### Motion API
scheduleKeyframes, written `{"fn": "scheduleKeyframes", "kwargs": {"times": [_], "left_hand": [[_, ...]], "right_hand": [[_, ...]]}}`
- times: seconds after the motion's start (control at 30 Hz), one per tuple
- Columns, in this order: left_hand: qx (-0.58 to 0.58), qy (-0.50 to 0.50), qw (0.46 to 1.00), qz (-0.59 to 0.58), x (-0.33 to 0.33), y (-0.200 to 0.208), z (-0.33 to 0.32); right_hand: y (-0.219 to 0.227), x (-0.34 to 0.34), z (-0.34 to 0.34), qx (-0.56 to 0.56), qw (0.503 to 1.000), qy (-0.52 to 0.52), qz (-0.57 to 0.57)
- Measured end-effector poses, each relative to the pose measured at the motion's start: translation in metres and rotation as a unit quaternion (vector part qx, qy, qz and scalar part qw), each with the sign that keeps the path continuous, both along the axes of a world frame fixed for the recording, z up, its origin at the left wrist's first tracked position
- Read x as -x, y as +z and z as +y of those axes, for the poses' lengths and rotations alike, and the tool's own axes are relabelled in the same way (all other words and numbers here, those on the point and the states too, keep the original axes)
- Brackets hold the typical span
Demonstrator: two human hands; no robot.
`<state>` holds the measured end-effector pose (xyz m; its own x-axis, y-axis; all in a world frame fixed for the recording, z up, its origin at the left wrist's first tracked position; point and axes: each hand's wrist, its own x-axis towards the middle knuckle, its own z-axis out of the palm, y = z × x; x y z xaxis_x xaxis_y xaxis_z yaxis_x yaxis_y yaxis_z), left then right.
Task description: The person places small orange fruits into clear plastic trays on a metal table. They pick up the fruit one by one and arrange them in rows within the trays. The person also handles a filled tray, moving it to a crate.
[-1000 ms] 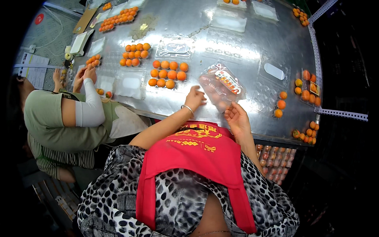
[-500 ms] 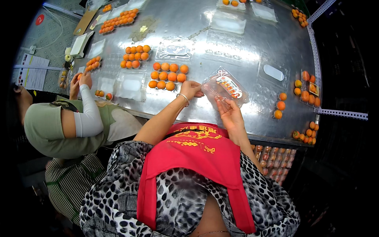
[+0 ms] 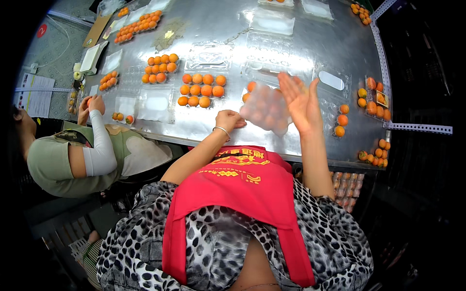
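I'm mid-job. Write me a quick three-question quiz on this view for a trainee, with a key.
1. Multiple choice: where is the blurred, translucent whitish sheet?
A) Left of the left hand
B) Between the person's bare left hand and bare right hand
C) Right of the right hand

2. True or false: the right hand is clenched in a fist.

3. Fill in: the clear plastic tray just right of the right hand holds a column of ___ round orange fruits.

Key:
1. B
2. False; the palm is open and the fingers are extended.
3. Three
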<state>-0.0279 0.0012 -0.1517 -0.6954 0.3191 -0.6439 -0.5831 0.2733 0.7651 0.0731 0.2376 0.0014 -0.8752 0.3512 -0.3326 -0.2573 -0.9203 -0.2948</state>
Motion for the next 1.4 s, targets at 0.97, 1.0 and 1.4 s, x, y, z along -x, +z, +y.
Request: {"fn": "scheduleKeyframes", "kwargs": {"times": [0.97,1.0,1.4], "left_hand": [[0.007,-0.121,0.956,0.267,0.054,0.044,0.008],[-0.037,-0.095,0.967,0.233,0.071,0.06,0.021],[-0.085,-0.037,0.985,0.142,0.166,0.055,0.097]], "right_hand": [[-0.061,-0.005,0.046,-0.526,0.812,0.045,-0.25],[-0.047,0.008,0.051,-0.519,0.826,0.018,-0.219],[-0.111,0.071,0.082,-0.828,0.502,-0.083,-0.235]]}}
